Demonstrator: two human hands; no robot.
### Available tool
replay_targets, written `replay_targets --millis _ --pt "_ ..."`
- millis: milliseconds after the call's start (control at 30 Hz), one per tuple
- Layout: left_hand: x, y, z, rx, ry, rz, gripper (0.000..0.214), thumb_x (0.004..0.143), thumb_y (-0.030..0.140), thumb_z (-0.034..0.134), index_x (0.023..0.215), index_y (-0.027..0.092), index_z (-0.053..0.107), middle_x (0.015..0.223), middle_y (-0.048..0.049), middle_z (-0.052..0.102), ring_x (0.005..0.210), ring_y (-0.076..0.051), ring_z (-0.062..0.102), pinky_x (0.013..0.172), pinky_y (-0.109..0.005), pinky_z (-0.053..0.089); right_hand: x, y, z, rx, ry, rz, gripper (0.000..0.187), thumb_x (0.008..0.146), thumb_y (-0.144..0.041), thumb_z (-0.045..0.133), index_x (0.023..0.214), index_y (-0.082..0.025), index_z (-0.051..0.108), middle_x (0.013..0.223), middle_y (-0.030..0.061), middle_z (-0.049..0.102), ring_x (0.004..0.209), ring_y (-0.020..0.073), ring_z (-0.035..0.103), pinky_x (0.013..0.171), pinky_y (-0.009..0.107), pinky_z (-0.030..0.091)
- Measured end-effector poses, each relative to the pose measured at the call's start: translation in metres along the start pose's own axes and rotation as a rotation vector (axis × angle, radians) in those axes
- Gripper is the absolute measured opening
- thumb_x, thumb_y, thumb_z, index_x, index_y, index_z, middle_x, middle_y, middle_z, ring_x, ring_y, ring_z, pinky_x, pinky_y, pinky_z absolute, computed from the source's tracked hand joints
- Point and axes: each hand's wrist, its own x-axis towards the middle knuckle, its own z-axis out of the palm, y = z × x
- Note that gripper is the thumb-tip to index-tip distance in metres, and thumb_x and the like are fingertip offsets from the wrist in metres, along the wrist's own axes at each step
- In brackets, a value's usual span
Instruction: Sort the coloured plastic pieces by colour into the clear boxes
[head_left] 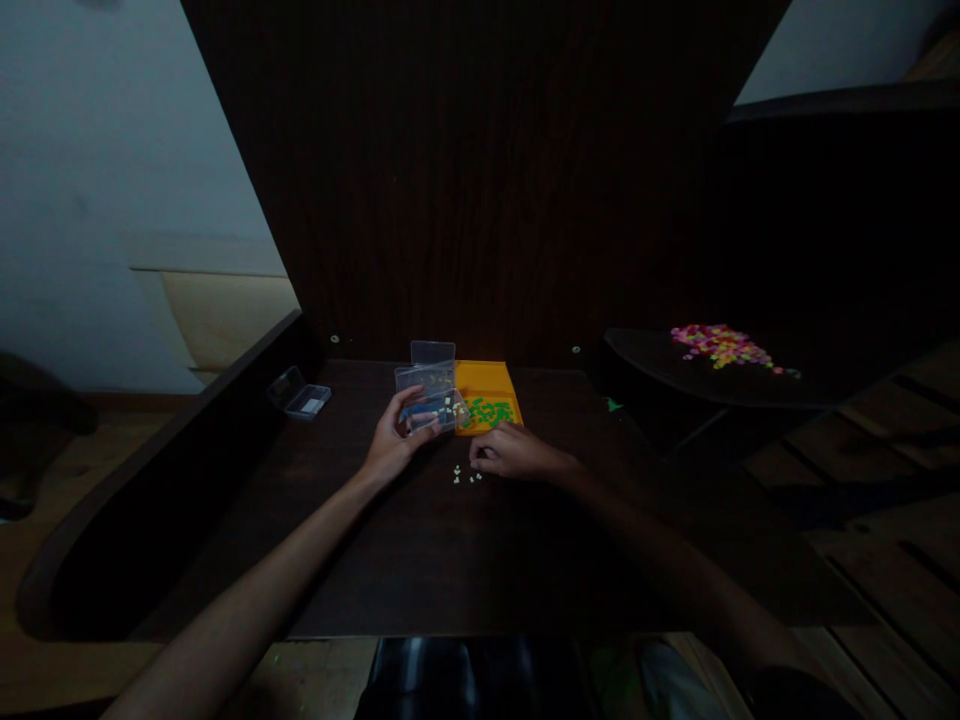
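Observation:
My left hand is wrapped round a clear plastic box, tilted, with several small pale pieces showing in it. Beside it lies an open yellow box that holds many small green pieces. My right hand is at the yellow box's near edge, its fingers curled and pinched together; what they hold, if anything, is too small to make out. Several loose pale beads lie on the dark table just left of and below the right fingertips.
A small open clear case stands at the left by the table's raised side panel. On a dark side shelf at the right is a pile of pink and yellow beads. A tall dark panel closes the back.

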Motion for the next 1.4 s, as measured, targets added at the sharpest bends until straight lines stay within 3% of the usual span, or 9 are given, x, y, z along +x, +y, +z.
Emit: replay_targets --millis 300,600,1133,1400 --pt "-0.002 -0.004 -0.002 0.037 -0.012 -0.03 0.067 0.065 0.03 0.08 0.124 0.022 0.049 0.126 -0.0086 0.055 0.094 -0.018 0.066 0.094 -0.039 0.052 0.002 0.002 0.003 0.03 0.018 -0.001 0.013 0.083 -0.026 0.064 0.093 -0.021 0.072 0.069 -0.0008 0.063 0.067 0.013 0.054 0.062 0.022 0.031" --pt "-0.005 0.003 0.001 0.056 -0.054 -0.013 0.064 0.067 0.033 0.078 0.122 0.022 0.049 0.127 -0.0087 0.054 0.096 -0.019 0.066 0.091 -0.039 0.053 0.003 -0.008 0.007 0.076 -0.009 -0.181 0.02 0.084 -0.02 0.062 0.101 -0.023 0.071 0.073 -0.0014 0.065 0.068 0.012 0.055 0.063 0.022 0.034" --pt "-0.003 0.0 0.003 0.03 -0.047 0.0 0.067 0.064 0.033 0.08 0.122 0.022 0.049 0.127 -0.0092 0.054 0.095 -0.019 0.066 0.09 -0.04 0.053 0.009 -0.012 0.015 0.097 0.005 -0.086 0.019 0.085 -0.017 0.057 0.098 -0.019 0.071 0.073 -0.0003 0.064 0.063 0.0109 0.052 0.062 0.021 0.033" --pt "-0.003 -0.002 0.002 0.046 -0.068 0.011 0.063 0.067 0.033 0.078 0.122 0.023 0.049 0.129 -0.0093 0.053 0.096 -0.019 0.066 0.089 -0.039 0.054 -0.014 0.005 0.002 0.225 0.142 -0.013 0.018 0.09 -0.026 0.053 0.095 -0.015 0.067 0.062 -0.0038 0.053 0.055 0.0094 0.045 0.056 0.02 0.031"
